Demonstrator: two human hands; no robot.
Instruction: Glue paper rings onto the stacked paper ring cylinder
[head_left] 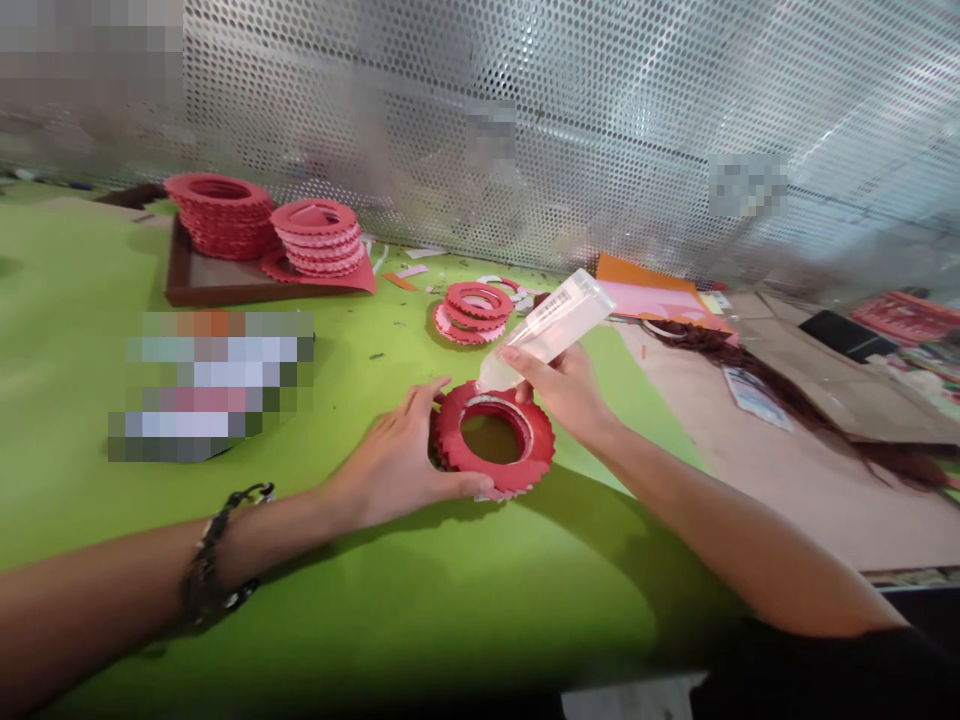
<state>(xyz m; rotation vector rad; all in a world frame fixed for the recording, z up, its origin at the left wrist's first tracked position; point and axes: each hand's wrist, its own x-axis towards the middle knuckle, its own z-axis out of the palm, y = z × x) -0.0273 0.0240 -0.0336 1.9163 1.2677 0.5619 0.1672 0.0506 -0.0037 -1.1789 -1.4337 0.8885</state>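
Note:
My left hand [405,450] grips a red paper ring [469,455] with a zigzag outer edge, thumb at the front and fingers behind. More toothed layers show beneath its top face, and a whitish band runs around part of the hole. In my right hand [566,390] is a clear squeeze bottle of glue [559,320], tilted with its nozzle down at the ring's far left edge. Whether the tip touches the paper I cannot tell. Just beyond lie several loose red and pink paper rings [476,318].
A brown tray [236,292] at the back left bears a tall stack of red rings [225,225] and a shorter red-and-pink stack [319,240]. Behind stands a perforated metal panel [420,120]. Orange paper [637,272], cardboard [832,370] and paper scraps lie to the right and back.

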